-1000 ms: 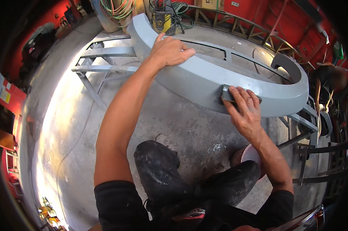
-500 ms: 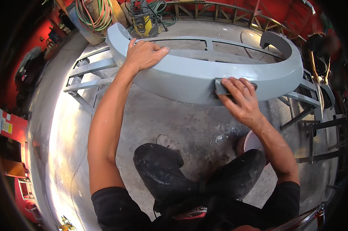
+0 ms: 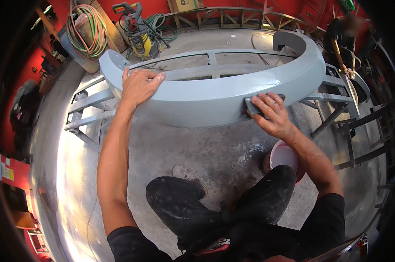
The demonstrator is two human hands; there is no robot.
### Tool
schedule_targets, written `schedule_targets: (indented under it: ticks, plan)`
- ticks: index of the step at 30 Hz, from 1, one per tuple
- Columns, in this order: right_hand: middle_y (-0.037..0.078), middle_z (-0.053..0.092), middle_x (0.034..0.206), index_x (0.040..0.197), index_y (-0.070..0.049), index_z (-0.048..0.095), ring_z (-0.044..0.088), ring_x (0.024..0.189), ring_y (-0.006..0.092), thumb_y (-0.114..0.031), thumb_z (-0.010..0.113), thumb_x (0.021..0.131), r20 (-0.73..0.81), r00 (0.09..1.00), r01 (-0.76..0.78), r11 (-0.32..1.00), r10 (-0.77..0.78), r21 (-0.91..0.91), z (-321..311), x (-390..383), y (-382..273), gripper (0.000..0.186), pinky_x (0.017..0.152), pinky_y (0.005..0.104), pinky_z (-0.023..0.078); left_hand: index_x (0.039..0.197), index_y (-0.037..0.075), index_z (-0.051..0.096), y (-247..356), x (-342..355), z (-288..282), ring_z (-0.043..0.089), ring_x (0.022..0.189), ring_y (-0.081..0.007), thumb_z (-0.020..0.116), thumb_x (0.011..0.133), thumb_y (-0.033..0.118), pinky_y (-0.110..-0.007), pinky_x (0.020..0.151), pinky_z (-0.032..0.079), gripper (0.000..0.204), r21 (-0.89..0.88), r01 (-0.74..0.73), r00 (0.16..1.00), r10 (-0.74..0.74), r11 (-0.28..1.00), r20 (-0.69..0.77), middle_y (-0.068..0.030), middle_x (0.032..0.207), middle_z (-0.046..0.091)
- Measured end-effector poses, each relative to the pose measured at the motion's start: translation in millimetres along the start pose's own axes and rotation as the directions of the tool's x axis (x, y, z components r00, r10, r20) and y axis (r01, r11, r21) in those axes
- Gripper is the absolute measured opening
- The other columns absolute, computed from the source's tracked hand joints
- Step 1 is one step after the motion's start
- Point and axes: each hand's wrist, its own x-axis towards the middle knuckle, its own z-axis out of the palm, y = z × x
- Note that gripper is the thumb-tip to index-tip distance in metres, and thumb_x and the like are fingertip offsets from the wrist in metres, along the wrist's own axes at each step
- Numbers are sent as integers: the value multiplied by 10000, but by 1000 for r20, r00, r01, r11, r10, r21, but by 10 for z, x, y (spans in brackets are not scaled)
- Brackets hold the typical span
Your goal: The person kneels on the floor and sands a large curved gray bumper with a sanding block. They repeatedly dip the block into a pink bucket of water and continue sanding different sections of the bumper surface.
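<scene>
A curved, pale grey, bumper-like panel (image 3: 206, 109) rests across a grey metal stand (image 3: 88, 118) in front of me. My left hand (image 3: 140, 86) grips the panel's top edge near its left end, fingertips curled over it. My right hand (image 3: 269, 114) holds a dark rectangular block (image 3: 254, 106) flat against the panel's front face, right of centre; the fingers cover much of the block. Below my right forearm, a pink bucket (image 3: 282, 155) of cloudy liquid stands on the floor, partly behind my knee.
Behind the panel are coiled hoses (image 3: 88, 32), a yellow-and-black machine (image 3: 145, 46) and a long metal frame (image 3: 223, 17) against a red wall. A person (image 3: 341, 37) is at the back right, near dark curved racks (image 3: 368, 122). Red equipment (image 3: 14, 170) lines the left.
The whole scene has shifted leftward, the background also downward, as my view turned. My right hand and block have moved rightward along the panel; my left hand keeps its hold.
</scene>
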Motion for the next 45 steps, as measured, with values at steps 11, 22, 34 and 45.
schedule_targets:
  ticks: [11, 22, 34, 45]
  plan:
    - [80, 633, 1409, 945, -141, 742, 632, 1219, 222, -198, 733, 852, 50, 998, 41, 988, -49, 147, 598, 1207, -1241, 109, 1033, 413, 489, 967, 106, 829, 66, 239, -14, 688, 1052, -338, 541, 929, 608, -585, 1199, 185, 581, -17, -27, 999, 27, 999, 23, -145, 944, 775]
    - [39, 648, 1388, 922, -186, 784, 647, 1179, 204, -206, 745, 834, -10, 1000, 23, 998, -22, 52, 675, 953, -1183, 98, 1016, 400, 494, 885, 101, 830, 115, 274, 13, 699, 978, -327, 538, 913, 637, -606, 1195, 179, 611, -28, -12, 998, 14, 1000, 56, -144, 833, 759]
    - [46, 668, 1356, 845, -170, 756, 642, 1191, 231, -170, 741, 809, -7, 1000, 12, 995, -11, 101, 451, 551, -845, 39, 986, 441, 503, 942, 118, 832, 112, 274, -54, 694, 999, -277, 539, 929, 674, -612, 1187, 170, 629, -1, 10, 994, -9, 1000, 109, -95, 885, 766]
    - [103, 692, 1323, 882, -134, 735, 653, 1229, 277, -136, 817, 765, 70, 998, 12, 999, -8, -50, -119, -358, 53, 143, 1042, 516, 490, 883, 105, 812, 56, 186, 30, 689, 1000, -303, 534, 936, 661, -616, 1176, 188, 624, -38, 1, 997, 2, 999, 77, -96, 874, 754]
